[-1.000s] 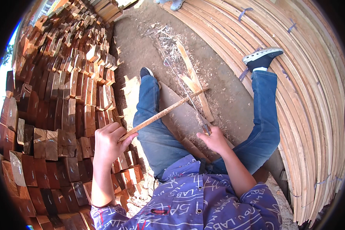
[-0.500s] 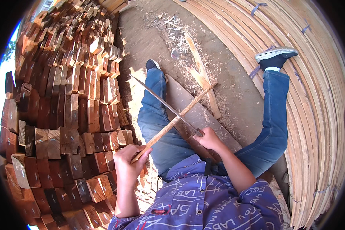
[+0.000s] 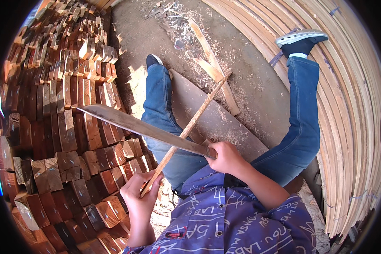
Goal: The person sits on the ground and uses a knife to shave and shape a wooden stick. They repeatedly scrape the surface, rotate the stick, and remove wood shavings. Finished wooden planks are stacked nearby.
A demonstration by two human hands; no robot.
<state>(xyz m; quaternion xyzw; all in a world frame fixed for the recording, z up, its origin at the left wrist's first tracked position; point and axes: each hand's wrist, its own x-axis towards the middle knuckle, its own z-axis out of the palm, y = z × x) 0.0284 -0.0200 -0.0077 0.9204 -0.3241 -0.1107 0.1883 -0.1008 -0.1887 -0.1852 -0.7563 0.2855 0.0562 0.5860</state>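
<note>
A thin, rough wooden stick (image 3: 193, 122) slants up to the right from my left hand (image 3: 140, 192), whose fingers and thumb are closed round its near end. My right hand (image 3: 225, 156) grips the handle of a machete (image 3: 148, 133). Its long, wide blade points to the left and crosses over the stick, a little above my thigh. Whether the edge touches the stick I cannot tell. Under the stick's far part lies a flat grey-brown board (image 3: 199, 95), beside my outstretched leg.
Stacked reddish-brown wood blocks (image 3: 51, 169) rise close on my left. Long pale strips in tied bundles (image 3: 347, 127) curve along my right, with my right foot on them. Two split wood pieces (image 3: 213, 63) and shavings (image 3: 175, 25) lie on the ground ahead.
The machete has swung toward me and to the left, and its blade has turned to show its broad side. It crosses the stick nearer my left hand. Both grips stay closed.
</note>
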